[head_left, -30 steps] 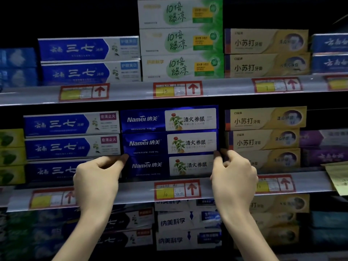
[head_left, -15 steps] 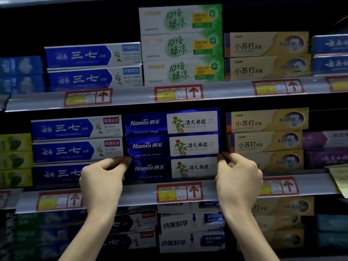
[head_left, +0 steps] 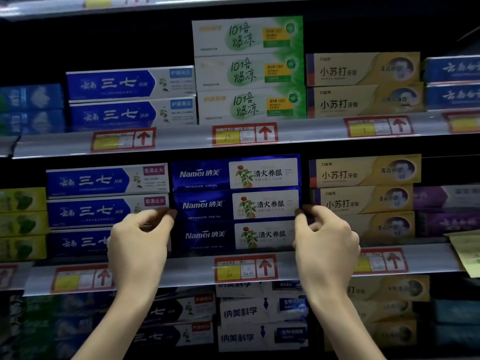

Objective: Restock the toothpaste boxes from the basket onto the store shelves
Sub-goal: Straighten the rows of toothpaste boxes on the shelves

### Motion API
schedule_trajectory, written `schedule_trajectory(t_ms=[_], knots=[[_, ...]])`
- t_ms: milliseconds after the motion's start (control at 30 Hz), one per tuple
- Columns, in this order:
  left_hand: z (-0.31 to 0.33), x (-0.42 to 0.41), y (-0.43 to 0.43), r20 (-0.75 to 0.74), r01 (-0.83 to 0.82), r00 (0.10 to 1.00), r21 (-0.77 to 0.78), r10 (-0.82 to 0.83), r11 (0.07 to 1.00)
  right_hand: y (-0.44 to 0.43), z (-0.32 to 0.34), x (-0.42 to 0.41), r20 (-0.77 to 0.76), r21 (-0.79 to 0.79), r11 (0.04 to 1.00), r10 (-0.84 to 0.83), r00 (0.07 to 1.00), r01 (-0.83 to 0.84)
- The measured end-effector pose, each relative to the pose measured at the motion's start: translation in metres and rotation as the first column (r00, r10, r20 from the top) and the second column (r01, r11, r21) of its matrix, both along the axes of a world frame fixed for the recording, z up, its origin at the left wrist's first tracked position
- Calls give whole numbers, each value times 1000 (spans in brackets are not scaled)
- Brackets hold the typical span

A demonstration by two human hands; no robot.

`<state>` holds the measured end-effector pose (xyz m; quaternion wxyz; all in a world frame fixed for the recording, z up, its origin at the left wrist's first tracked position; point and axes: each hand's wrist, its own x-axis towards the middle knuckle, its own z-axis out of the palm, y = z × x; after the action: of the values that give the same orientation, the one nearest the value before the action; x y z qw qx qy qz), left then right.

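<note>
Three dark blue Namei toothpaste boxes [head_left: 236, 205] lie stacked flat, labels facing out, on the middle shelf [head_left: 187, 271]. The left hand [head_left: 137, 245] is curled at the stack's left end and the right hand [head_left: 326, 245] at its right end. Each pinches the stack between thumb and fingertips, about where the middle and bottom boxes meet. Which of those two boxes they hold cannot be told. The hands cover both ends of the bottom box.

Touching the stack on its left is a pile of blue-and-white boxes [head_left: 106, 196], the lowest partly hidden by the left hand. Just right of the stack are gold boxes [head_left: 363, 185], the lowest partly hidden behind the right hand. Further left of the stack are yellow-green boxes [head_left: 22, 222], further right purple ones [head_left: 446, 209] and a yellow paper slip [head_left: 467, 255]. Directly below the stack, on the shelf rail, is a red price tag [head_left: 245, 268] marked 10, and under it white boxes [head_left: 262, 323]. Above the stack stand green-and-white boxes [head_left: 249, 68].
</note>
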<state>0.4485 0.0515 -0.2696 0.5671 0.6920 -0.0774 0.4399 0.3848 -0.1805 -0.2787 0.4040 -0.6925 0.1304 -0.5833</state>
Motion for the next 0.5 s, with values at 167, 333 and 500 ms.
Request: schedule_trajectory(t_ms=[167, 333, 500], knots=[[21, 1, -7, 36, -4, 999, -17, 5, 1000, 2, 21, -1, -14, -43, 998, 36, 999, -37], [30, 7, -12, 48, -51, 998, 20, 50, 998, 2, 37, 8, -105, -51, 998, 35, 994, -41], [32, 5, -14, 52, -67, 996, 3, 66, 998, 1, 45, 8, -115, -9, 994, 111, 987, -113]])
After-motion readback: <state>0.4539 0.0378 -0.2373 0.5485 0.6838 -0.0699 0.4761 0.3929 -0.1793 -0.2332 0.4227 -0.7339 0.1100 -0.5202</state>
